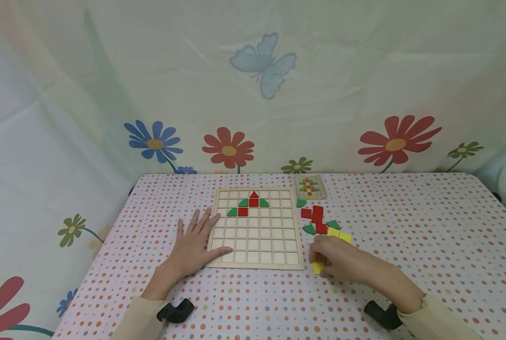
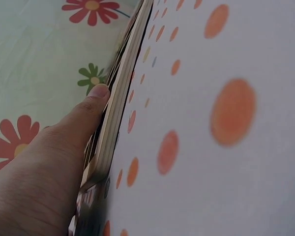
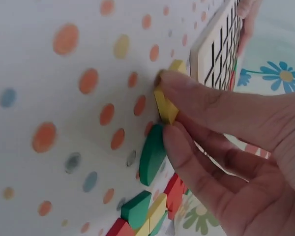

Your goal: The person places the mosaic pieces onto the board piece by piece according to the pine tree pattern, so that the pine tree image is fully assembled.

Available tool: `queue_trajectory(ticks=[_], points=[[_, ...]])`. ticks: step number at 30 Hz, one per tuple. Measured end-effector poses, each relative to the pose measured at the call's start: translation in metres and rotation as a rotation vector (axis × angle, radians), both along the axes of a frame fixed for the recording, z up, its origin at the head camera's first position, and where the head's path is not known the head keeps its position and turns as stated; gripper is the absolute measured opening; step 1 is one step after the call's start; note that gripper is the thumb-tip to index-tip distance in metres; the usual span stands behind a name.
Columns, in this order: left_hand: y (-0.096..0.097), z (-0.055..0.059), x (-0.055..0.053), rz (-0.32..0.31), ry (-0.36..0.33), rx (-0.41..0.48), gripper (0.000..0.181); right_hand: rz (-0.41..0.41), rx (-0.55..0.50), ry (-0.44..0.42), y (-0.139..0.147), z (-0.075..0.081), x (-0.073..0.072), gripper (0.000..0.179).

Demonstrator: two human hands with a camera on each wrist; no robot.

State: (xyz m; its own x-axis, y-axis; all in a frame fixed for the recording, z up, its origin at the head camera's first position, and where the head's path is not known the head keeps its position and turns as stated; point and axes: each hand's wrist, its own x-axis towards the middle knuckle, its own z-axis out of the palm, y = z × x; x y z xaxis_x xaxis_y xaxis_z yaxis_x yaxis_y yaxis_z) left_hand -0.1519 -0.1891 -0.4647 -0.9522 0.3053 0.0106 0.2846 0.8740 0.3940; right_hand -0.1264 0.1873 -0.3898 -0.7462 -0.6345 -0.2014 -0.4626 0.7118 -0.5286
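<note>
Fingertips (image 3: 177, 145) and thumb of right hand (image 1: 342, 257) pinched on yellow square tile (image 3: 167, 105), just beside gridded wooden board (image 1: 265, 233), right of its lower corner. Left hand (image 1: 193, 250) with fingers straight and spread, touching board's left edge. Near board's top, red triangle (image 1: 254, 194), two red squares (image 1: 253, 202), three green quarter-circles (image 1: 264, 203). Beyond right hand, more loose tiles (image 1: 316, 215); farther off, pattern card (image 1: 309, 187); underneath, dotted tablecloth (image 1: 257, 302).
</note>
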Motion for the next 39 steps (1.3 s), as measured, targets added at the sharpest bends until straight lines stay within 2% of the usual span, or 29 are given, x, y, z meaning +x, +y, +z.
queue_trajectory(ticks=[6, 17, 23, 26, 30, 35, 39], points=[[0.000, 0.000, 0.000, -0.001, -0.009, -0.009, 0.104, -0.003, -0.019, -0.041, 0.001, 0.000, -0.003, 0.032], [0.000, 0.000, 0.000, 0.004, -0.009, -0.007, 0.104, -0.034, -0.062, 0.005, 0.005, -0.005, 0.008, 0.033], [0.001, 0.001, 0.000, -0.001, -0.004, 0.004, 0.104, -0.027, -0.131, 0.026, 0.006, -0.001, 0.008, 0.029], [0.000, 0.001, 0.000, 0.001, 0.003, 0.006, 0.103, 0.010, -0.150, 0.084, -0.005, 0.006, 0.001, 0.028], [-0.001, 0.001, 0.000, 0.004, -0.010, -0.010, 0.104, 0.051, -0.174, 0.154, -0.030, 0.014, -0.017, 0.023], [0.001, 0.002, -0.001, -0.006, -0.024, -0.006, 0.103, 0.002, -0.254, 0.144, -0.059, 0.011, -0.044, 0.015], [0.001, 0.003, 0.000, 0.000, -0.026, -0.008, 0.102, -0.065, -0.330, 0.176, -0.080, 0.003, -0.068, 0.011]])
